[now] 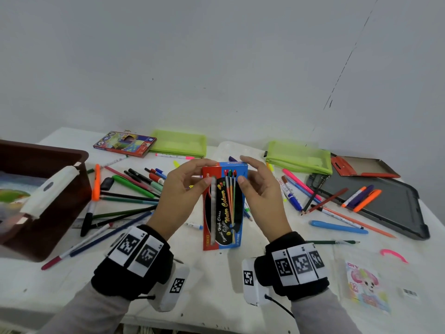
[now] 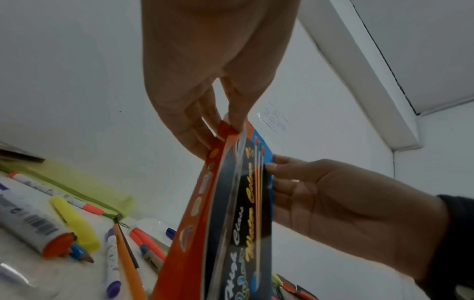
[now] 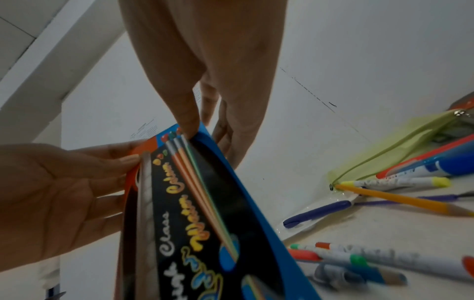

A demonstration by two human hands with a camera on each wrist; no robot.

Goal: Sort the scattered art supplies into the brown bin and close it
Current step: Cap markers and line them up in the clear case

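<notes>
A water colour box (image 1: pixel 225 206) is held above the desk (image 1: pixel 240 280), its long axis running away from the person, top end farthest; left hand (image 1: pixel 178 189) and right hand (image 1: pixel 261 189) fingers pinch that far end from either side, brown bin (image 1: pixel 48 162) well left.

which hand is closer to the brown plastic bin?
Left. The left hand pinches the red-and-blue watercolour box on the side facing the brown plastic bin; the right hand holds the box's far edge.
</notes>
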